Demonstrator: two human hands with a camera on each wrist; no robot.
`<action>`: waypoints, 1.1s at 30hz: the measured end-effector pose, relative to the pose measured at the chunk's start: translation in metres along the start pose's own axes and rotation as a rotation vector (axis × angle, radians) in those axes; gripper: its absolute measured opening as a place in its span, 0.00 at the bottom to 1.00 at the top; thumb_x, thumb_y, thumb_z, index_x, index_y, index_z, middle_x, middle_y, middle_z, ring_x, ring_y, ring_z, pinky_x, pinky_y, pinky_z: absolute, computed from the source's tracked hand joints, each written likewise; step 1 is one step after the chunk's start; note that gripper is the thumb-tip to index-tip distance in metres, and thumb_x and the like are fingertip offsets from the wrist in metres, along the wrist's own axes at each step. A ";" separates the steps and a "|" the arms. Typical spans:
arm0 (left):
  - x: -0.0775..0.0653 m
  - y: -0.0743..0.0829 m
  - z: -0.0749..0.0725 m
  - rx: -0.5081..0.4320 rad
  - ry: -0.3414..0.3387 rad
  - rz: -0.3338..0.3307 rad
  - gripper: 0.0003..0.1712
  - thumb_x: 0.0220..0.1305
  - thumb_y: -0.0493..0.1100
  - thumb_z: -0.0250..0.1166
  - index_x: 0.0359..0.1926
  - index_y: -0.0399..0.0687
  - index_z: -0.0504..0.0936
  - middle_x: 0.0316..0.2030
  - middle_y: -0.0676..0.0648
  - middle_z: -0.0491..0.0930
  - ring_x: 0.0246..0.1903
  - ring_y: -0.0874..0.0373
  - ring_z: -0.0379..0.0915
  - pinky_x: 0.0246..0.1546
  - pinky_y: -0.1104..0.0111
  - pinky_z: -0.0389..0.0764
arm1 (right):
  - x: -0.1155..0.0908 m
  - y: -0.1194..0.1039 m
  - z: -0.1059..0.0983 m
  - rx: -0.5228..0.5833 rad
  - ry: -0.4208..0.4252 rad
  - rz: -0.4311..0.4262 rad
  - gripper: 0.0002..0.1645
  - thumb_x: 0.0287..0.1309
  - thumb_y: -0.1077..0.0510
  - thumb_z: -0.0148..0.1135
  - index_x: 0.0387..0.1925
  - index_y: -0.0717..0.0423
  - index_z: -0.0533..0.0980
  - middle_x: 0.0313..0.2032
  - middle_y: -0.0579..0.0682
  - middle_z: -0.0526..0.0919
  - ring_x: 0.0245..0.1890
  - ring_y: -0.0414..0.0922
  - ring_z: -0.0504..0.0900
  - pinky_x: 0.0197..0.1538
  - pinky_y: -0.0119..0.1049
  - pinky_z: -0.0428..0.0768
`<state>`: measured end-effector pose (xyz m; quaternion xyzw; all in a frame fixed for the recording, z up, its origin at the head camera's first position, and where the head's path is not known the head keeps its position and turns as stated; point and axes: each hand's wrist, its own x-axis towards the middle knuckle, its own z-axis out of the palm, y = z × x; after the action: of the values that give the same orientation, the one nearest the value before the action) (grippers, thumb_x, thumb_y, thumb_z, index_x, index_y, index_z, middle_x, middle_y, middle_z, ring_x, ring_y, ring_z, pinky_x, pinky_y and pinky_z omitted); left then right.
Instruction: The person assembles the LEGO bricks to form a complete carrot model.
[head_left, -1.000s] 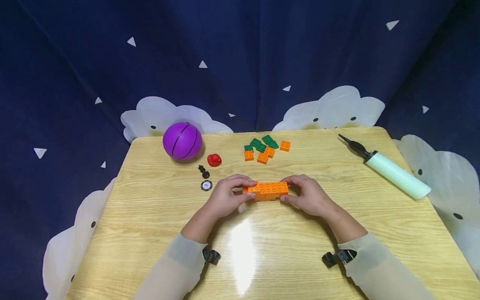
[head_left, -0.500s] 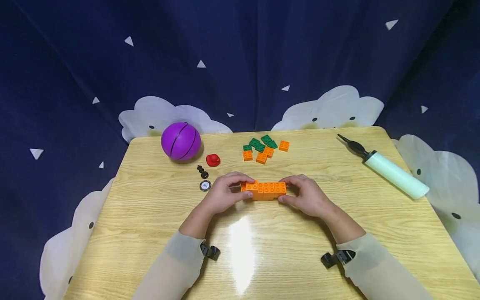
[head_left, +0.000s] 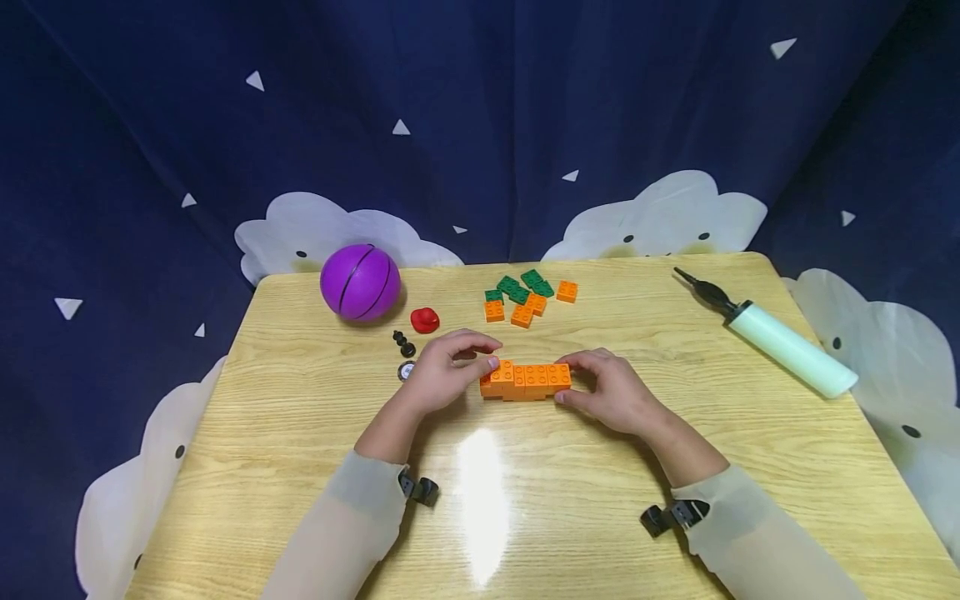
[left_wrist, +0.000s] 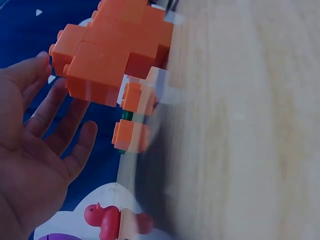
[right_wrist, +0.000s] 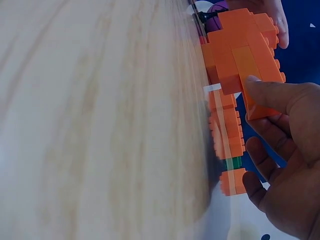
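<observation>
In the head view, an assembly of joined orange building bricks (head_left: 536,382) is at the middle of the table, one brick standing a level higher at its left end. My right hand (head_left: 618,392) pinches the right end between thumb and fingers; the right wrist view shows the thumb (right_wrist: 265,90) pressed on a side face. My left hand (head_left: 441,375) is at the left end, its fingers spread and away from the bricks. In the left wrist view the tip of that hand's thumb (left_wrist: 37,67) is right at the studs of the raised brick (left_wrist: 67,47).
Behind the hands lie loose green bricks (head_left: 513,289) and orange bricks (head_left: 522,316). To the left are a purple ball (head_left: 360,283), a red rubber duck (head_left: 424,320), a black chess piece (head_left: 405,344) and a poker chip (head_left: 406,371). A hand pump (head_left: 787,346) lies right.
My left hand has let go of the left end of the assembly, its fingers lifting and spreading. The right hand keeps its pinch at the right end.
</observation>
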<state>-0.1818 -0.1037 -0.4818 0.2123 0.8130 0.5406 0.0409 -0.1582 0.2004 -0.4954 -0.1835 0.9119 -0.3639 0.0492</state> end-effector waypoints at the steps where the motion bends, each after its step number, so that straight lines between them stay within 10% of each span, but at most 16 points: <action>1: 0.002 0.000 0.000 -0.001 0.011 -0.004 0.11 0.70 0.45 0.71 0.51 0.55 0.89 0.49 0.53 0.86 0.49 0.59 0.82 0.57 0.57 0.82 | 0.000 0.000 0.000 -0.001 0.000 0.000 0.29 0.56 0.50 0.80 0.58 0.50 0.82 0.53 0.49 0.85 0.54 0.50 0.79 0.58 0.53 0.76; 9: 0.012 -0.002 -0.003 -0.007 0.082 -0.055 0.13 0.71 0.43 0.69 0.53 0.47 0.87 0.50 0.41 0.85 0.47 0.56 0.82 0.53 0.60 0.83 | 0.001 -0.001 0.000 0.000 -0.007 0.011 0.29 0.56 0.50 0.80 0.58 0.49 0.82 0.54 0.50 0.84 0.57 0.52 0.79 0.61 0.55 0.75; 33: 0.037 -0.015 0.006 0.054 0.187 -0.214 0.19 0.66 0.41 0.73 0.57 0.44 0.85 0.53 0.45 0.82 0.46 0.52 0.81 0.51 0.57 0.83 | 0.003 0.000 -0.001 0.007 -0.004 0.013 0.28 0.57 0.50 0.79 0.58 0.49 0.82 0.56 0.51 0.83 0.59 0.53 0.79 0.63 0.56 0.74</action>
<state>-0.2182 -0.0892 -0.4913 0.0740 0.8456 0.5284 0.0168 -0.1609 0.2000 -0.4939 -0.1784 0.9117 -0.3663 0.0539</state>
